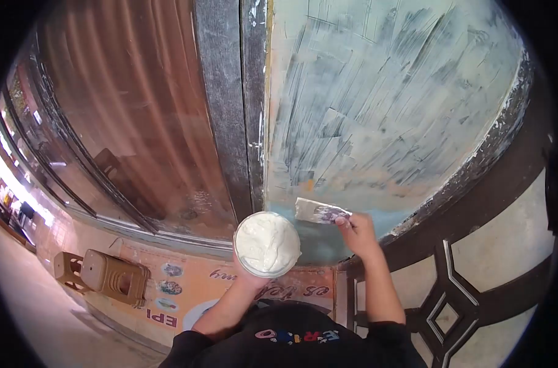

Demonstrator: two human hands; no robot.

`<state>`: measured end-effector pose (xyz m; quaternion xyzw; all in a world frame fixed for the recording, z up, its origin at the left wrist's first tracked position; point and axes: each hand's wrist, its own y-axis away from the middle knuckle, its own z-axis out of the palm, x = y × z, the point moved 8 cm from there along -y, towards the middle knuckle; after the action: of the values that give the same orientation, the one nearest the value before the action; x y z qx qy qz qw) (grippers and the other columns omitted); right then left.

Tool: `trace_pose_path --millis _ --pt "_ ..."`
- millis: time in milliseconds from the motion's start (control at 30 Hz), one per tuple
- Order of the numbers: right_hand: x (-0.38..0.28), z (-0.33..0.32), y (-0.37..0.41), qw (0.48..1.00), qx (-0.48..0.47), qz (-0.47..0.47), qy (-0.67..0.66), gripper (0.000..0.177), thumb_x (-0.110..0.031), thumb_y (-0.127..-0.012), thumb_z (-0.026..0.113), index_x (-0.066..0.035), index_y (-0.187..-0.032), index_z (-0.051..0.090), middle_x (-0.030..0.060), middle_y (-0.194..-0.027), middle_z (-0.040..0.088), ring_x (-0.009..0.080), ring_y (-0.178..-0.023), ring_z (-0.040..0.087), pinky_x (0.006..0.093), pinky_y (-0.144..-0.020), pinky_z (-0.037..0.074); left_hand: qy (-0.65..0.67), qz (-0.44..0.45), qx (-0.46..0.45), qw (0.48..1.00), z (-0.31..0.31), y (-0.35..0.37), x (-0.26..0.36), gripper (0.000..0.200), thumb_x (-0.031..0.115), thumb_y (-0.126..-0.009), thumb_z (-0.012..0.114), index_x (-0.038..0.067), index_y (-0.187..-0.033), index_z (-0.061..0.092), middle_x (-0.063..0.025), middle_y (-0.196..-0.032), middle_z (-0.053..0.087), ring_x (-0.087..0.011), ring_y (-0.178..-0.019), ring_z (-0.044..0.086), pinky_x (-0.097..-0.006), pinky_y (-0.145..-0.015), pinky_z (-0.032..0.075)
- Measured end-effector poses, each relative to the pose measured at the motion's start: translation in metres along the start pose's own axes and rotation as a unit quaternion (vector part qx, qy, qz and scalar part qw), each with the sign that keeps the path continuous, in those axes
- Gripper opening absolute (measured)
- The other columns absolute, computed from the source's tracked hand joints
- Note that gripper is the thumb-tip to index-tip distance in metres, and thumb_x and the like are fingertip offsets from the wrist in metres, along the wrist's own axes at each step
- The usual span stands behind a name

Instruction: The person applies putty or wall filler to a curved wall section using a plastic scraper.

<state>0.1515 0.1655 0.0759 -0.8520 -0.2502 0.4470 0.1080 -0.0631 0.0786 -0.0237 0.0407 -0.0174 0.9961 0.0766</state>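
My left hand (249,277) is wrapped round a round tub (296,260) from below and the side, partly hidden under it. Thick white paste (266,240) fills the tub almost to its rim, its surface swirled and uneven. To the right, my right hand (358,236) grips a putty knife (315,210) whose wide blade points left and is smeared with the paste. The blade overlaps the lower part of a pale, streaked glass panel (377,110) in this view. Grey-white strokes cover much of that panel.
A dark wooden frame (220,73) divides the streaked panel from a glass pane with brown curtains (125,92) behind it. Brown plastic stools (113,276) stand at lower left beside a printed banner (199,285). Dark patterned woodwork (444,306) borders the lower right.
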Motion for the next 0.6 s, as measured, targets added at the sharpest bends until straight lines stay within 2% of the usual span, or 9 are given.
trace_pose_path --millis 67,100,167,200,267,333,400,467,600 --pt "-0.028 -0.020 -0.016 0.989 0.024 -0.084 0.118 0.030 -0.030 -0.092 0.068 -0.005 -0.076 0.065 0.0149 -0.063 0.057 0.0342 -0.059 0.057 0.0413 -0.055 0.044 -0.015 -0.004 -0.011 1.000 -0.007 0.003 0.003 0.069 0.059 -0.098 0.035 0.012 -0.148 0.042 -0.0154 -0.151 0.045 -0.0386 -0.135 0.047 -0.0645 -0.111 0.036" --pt "-0.039 -0.027 -0.026 0.989 0.025 -0.083 0.122 0.030 -0.030 -0.092 0.068 -0.005 -0.076 0.065 0.0149 -0.063 0.057 0.0342 -0.059 0.057 0.0413 -0.055 0.044 -0.044 0.013 0.037 0.998 -0.023 0.003 0.007 0.067 0.058 -0.098 0.034 0.012 -0.146 0.045 -0.0151 -0.149 0.047 -0.0374 -0.134 0.049 -0.0623 -0.112 0.037" --pt "-0.065 -0.026 -0.044 0.950 0.000 -0.135 0.280 0.029 -0.034 -0.090 0.068 -0.008 -0.078 0.064 0.0113 -0.067 0.060 0.0321 -0.062 0.059 0.0401 -0.057 0.044 -0.036 0.012 0.052 0.998 -0.031 0.007 0.008 0.066 0.057 -0.098 0.033 0.012 -0.145 0.046 -0.0149 -0.148 0.049 -0.0367 -0.134 0.049 -0.0611 -0.112 0.037" --pt "-0.070 -0.025 -0.055 0.950 0.000 -0.135 0.282 0.029 -0.034 -0.090 0.068 -0.008 -0.078 0.064 0.0113 -0.067 0.060 0.0321 -0.062 0.059 0.0401 -0.057 0.044 -0.029 0.014 0.069 0.997 -0.037 0.010 0.009 0.065 0.056 -0.098 0.033 0.012 -0.145 0.047 -0.0147 -0.146 0.050 -0.0361 -0.133 0.050 -0.0598 -0.112 0.038" --pt "-0.093 -0.009 -0.070 0.899 -0.013 -0.248 0.360 0.024 -0.032 -0.086 0.071 -0.011 -0.078 0.064 0.0079 -0.064 0.061 0.0311 -0.062 0.061 0.0428 -0.057 0.046 -0.008 0.023 0.064 0.998 -0.047 0.013 0.010 0.064 0.055 -0.098 0.032 0.013 -0.144 0.047 -0.0141 -0.145 0.052 -0.0355 -0.133 0.050 -0.0585 -0.112 0.039" --pt "-0.097 -0.002 -0.094 0.877 -0.005 -0.263 0.402 0.024 -0.031 -0.086 0.071 -0.011 -0.076 0.062 0.0076 -0.062 0.059 0.0302 -0.060 0.060 0.0426 -0.057 0.046 -0.084 0.049 0.086 0.992 -0.056 0.017 0.014 0.065 0.056 -0.098 0.032 0.013 -0.144 0.047 -0.0138 -0.146 0.051 -0.0357 -0.133 0.050 -0.0585 -0.111 0.039" --pt "-0.107 -0.006 -0.109 0.853 0.002 -0.277 0.442 0.025 -0.030 -0.086 0.071 -0.011 -0.074 0.060 0.0074 -0.061 0.057 0.0292 -0.059 0.059 0.0424 -0.057 0.046 -0.053 0.035 0.086 0.994 -0.060 0.024 0.012 0.066 0.057 -0.098 0.031 0.013 -0.145 0.047 -0.0137 -0.146 0.051 -0.0359 -0.133 0.050 -0.0584 -0.112 0.038" --pt "-0.147 -0.037 -0.112 0.837 0.063 -0.298 0.455 0.027 -0.031 -0.085 0.071 -0.011 -0.072 0.059 0.0078 -0.059 0.057 0.0301 -0.057 0.058 0.0427 -0.056 0.045 -0.021 0.023 0.085 0.996 -0.058 0.027 0.014 0.067 0.057 -0.097 0.030 0.014 -0.145 0.047 -0.0136 -0.146 0.051 -0.0360 -0.133 0.050 -0.0582 -0.112 0.038" --pt "-0.182 -0.068 -0.104 0.831 0.063 -0.271 0.482 0.025 -0.036 -0.087 0.067 -0.014 -0.077 0.063 0.0058 -0.057 0.058 0.0276 -0.057 0.061 0.0417 -0.056 0.047 -0.005 0.038 0.082 0.996 -0.066 0.041 0.018 0.069 0.059 -0.097 0.029 0.014 -0.146 0.045 -0.0137 -0.148 0.049 -0.0365 -0.134 0.049 -0.0595 -0.112 0.037"
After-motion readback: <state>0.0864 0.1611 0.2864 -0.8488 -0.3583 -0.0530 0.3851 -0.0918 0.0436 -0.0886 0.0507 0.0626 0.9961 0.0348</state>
